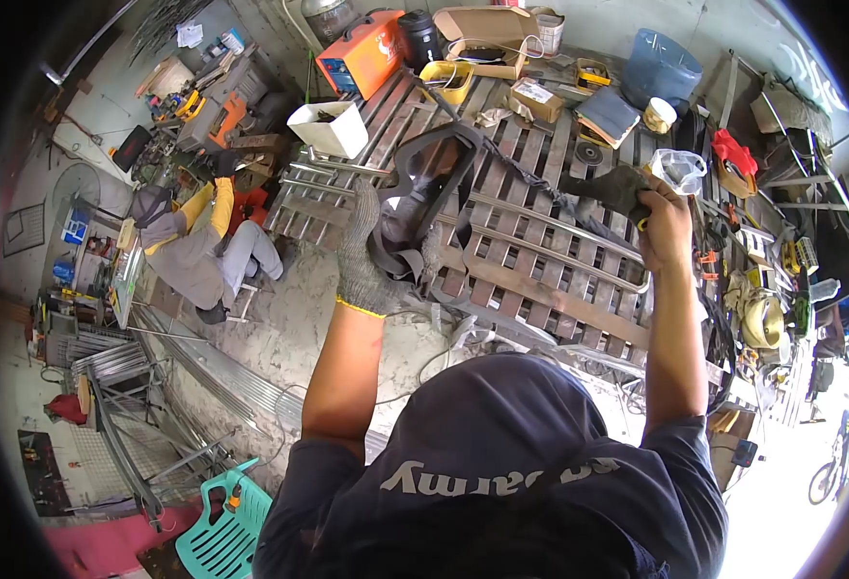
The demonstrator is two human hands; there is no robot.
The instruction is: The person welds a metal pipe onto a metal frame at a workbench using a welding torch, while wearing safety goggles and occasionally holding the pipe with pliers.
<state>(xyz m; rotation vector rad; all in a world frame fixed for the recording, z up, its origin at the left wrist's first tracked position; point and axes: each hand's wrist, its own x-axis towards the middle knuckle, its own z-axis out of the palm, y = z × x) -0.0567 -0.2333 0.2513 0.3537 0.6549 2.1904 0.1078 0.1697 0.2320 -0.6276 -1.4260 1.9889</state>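
My left hand (359,256), in a grey knit glove with a yellow cuff, is closed on the side of a black frame-like mask (460,159), which looks like a welding helmet with straps hanging inside it. Some of its fingers are hidden behind the mask. Bare and closed, my right hand (664,222) grips a limp dark fabric piece (617,189) that looks like a work glove; a bit of yellow shows by the fingers. Both hands are over a slatted metal workbench (564,299). Bent metal tubing (550,232) lies on the slats between them.
An orange machine (361,53), a white bin (330,129), a yellow container (446,82) and a blue bucket (662,66) stand along the bench's back. A co-worker (193,241) sits at the left. A green plastic chair (222,531) and metal bars (222,372) are at lower left.
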